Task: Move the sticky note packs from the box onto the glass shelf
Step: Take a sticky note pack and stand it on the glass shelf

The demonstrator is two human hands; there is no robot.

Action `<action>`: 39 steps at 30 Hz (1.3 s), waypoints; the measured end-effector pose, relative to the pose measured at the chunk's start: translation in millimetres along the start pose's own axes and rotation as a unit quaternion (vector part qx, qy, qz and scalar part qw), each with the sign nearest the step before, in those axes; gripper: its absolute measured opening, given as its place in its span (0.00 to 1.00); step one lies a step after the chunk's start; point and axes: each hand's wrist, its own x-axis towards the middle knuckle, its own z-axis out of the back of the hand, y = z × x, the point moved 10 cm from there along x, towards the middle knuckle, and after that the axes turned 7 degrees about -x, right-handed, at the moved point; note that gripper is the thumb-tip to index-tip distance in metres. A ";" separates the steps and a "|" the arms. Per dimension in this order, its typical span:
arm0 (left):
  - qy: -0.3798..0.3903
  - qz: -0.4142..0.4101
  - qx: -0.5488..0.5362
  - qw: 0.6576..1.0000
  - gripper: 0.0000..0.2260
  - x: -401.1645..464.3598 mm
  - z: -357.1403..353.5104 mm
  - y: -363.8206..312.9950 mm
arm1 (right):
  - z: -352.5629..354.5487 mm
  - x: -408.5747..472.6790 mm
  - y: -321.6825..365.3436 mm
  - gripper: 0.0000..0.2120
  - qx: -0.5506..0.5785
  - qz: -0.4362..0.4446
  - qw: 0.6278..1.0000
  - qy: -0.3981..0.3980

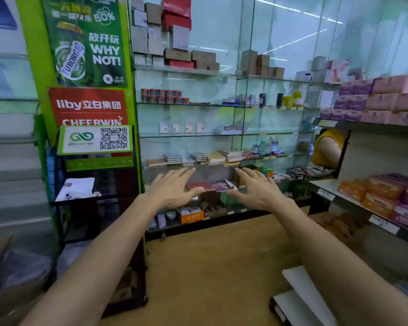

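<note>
I reach my left hand (172, 191) and right hand (257, 190) out with fingers spread and gripping nothing, flanking the red and purple sticky note packs (211, 186) lying flat on the glass shelf (280, 181), likely to square them.

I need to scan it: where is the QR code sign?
Head view, left of centre: the QR code sign tops the black rack, beneath the red liby poster.

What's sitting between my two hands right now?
In the head view, flat red and purple packs lie on a glass shelf between the left hand and right hand, both open.
</note>
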 end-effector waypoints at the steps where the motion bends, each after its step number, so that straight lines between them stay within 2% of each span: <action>1: 0.003 0.003 -0.002 1.000 0.37 3.5 -2.4 1.5 | -3.0 4.0 -1.7 0.39 0.002 0.001 1.000 0.003; 12: -0.005 0.020 0.013 1.000 0.38 93.8 -42.7 57.7 | -60.2 104.7 -23.8 0.39 0.000 0.012 1.000 0.009; 23: -0.007 0.004 0.012 1.000 0.34 253.0 -58.9 137.3 | -115.9 281.4 -34.7 0.40 0.017 -0.008 1.000 0.020; 39: -0.001 0.008 0.021 1.000 0.35 474.5 -123.4 230.4 | -192.3 506.1 -72.3 0.39 0.007 0.005 1.000 0.020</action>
